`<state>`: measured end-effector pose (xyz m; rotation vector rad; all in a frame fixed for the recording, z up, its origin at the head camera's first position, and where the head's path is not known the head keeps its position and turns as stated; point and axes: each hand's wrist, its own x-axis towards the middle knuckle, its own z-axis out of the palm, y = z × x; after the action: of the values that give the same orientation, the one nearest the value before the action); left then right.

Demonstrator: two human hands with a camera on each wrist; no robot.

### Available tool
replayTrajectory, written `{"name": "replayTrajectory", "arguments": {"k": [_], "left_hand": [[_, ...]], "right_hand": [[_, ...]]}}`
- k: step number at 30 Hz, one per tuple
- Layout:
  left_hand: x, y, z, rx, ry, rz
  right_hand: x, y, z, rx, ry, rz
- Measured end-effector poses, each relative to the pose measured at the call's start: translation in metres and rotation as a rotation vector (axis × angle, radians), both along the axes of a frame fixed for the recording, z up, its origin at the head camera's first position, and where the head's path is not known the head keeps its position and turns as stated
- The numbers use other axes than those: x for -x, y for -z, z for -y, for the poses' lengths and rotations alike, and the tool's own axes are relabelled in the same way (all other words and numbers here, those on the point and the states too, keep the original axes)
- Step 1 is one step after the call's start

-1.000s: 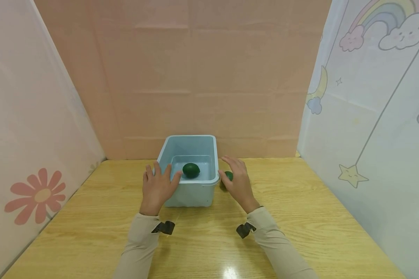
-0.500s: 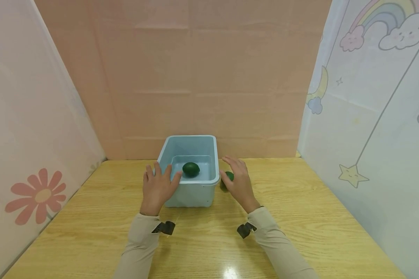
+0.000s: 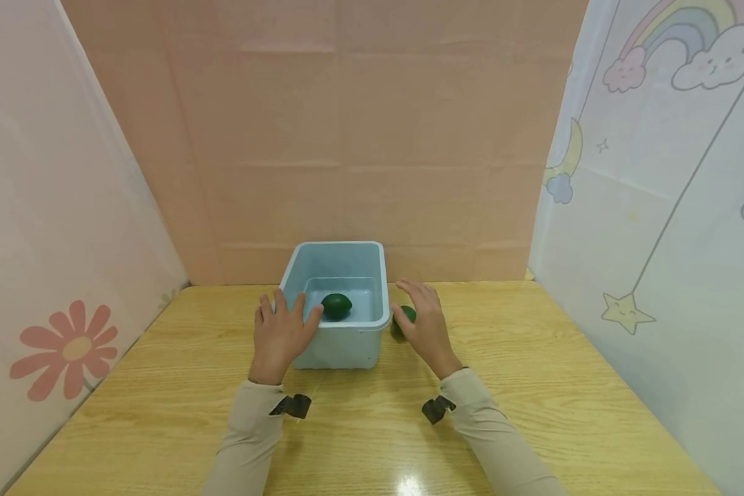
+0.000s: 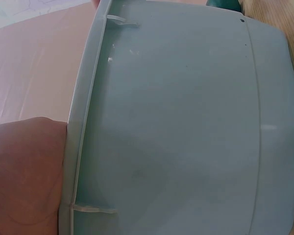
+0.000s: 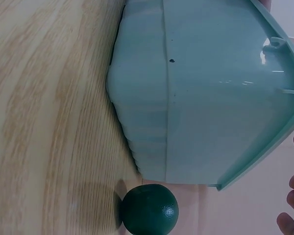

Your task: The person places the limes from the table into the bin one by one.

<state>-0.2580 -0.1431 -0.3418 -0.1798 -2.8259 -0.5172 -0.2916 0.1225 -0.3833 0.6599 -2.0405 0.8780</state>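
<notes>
A pale blue plastic box [image 3: 335, 344] stands on the table, its open top facing up. Inside it lies a smooth, dark green oval fruit [image 3: 337, 306], its exact kind unclear. My left hand [image 3: 281, 337] is at the box's near left corner, fingers spread over the rim. Beside the right wall, on the table, sits a second dark green fruit [image 5: 150, 209], partly hidden in the head view by my right hand [image 3: 426, 324]. That hand hovers over and next to this fruit with fingers apart and slightly bent, gripping nothing; its thumb is near the box rim.
The wooden table [image 3: 521, 386] extends on both sides of the box. A plain orange-pink backdrop [image 3: 359, 138] rises close behind the box. Patterned white sheets [image 3: 669, 275] border the left and right sides.
The fruit in the box has shifted slightly left and nearer. Both hands are almost still, and the box stays in place.
</notes>
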Motion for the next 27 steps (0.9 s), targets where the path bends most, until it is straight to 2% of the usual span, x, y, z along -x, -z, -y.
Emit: {"name": "replayTrajectory", "arguments": {"k": [7,19,27], "left_hand": [[0.0015,-0.0001,-0.0005,0.009,0.002,-0.026],[0.0009,-0.0012,-0.0002,0.005,-0.001,0.001],[0.0014,0.0016,0.0003,-0.002,0.003,0.01]], "right_hand": [[0.0028,0.0001,-0.0018,-0.004,0.001,0.009],[0.0034,0.0018,-0.0024,-0.003,0.012,0.004],[0.0034,0.0048,-0.0045,0.002,0.017,0.037]]}}
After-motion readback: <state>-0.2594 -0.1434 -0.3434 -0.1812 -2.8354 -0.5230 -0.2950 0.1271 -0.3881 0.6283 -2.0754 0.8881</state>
